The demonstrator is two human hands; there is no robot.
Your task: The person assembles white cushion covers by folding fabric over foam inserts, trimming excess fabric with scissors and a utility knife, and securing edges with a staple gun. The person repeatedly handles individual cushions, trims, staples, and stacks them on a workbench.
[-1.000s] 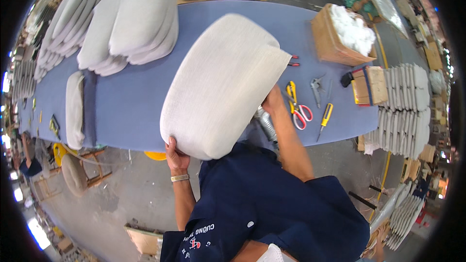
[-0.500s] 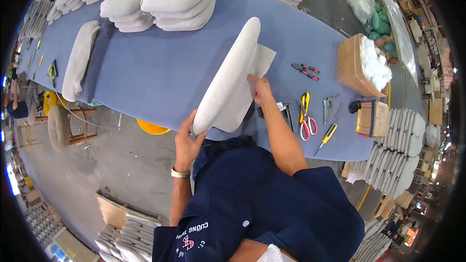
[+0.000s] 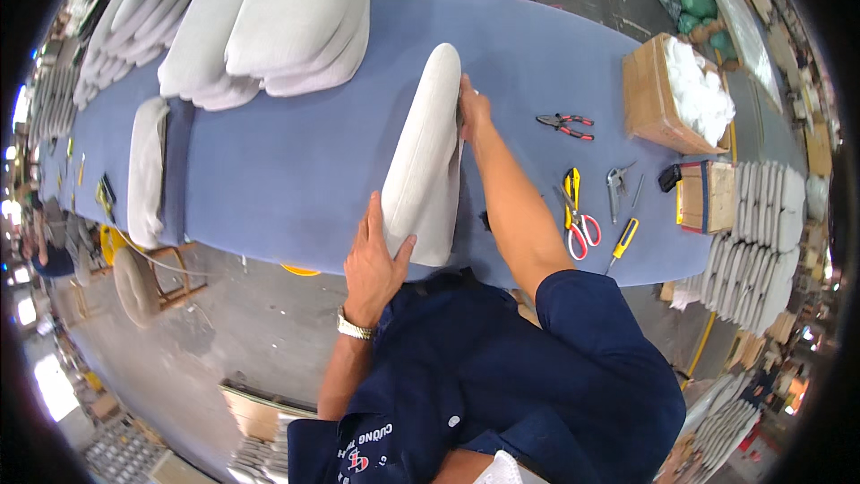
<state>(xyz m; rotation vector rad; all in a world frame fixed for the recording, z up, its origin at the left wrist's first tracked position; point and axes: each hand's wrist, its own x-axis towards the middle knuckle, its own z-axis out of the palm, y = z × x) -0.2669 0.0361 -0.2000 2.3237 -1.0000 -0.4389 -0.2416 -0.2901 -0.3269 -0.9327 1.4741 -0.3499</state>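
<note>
**Pale cushion (image 3: pixel 417 148) tipped on its side between two hands**

At far left on the bench (image 3: pixel 269 188), a slim cushion (image 3: pixel 146 170) of light grey cloth lies lengthwise, its right side creased. Farther back, stacked cushions (image 3: pixel 305 22) show smooth, rounded corners and thick, soft layers. Next comes the left grip (image 3: pixel 383 231), fingers flat along the near end of the pale cushion and thumb on its right face, grasping it. The cushion is a long, blunt-tipped wedge of woven fabric, a fine seam running down it; whether it touches the bench is unclear. The right grip (image 3: pixel 468 109) meets its far right side; its fingertips are partly hidden, so I cannot tell how tightly it closes. Farther right are red-handled pliers (image 3: pixel 578 133), red-and-white scissors (image 3: pixel 573 238), a yellow screwdriver (image 3: pixel 626 237) and a cardboard box (image 3: pixel 652 94) of fluffy white filling (image 3: pixel 697 94).

The bench's near edge curves just under the left grip. A broad stretch of smooth blue surface spans from slim cushion to held one; a narrower strip separates the right grip from the pliers.
</note>
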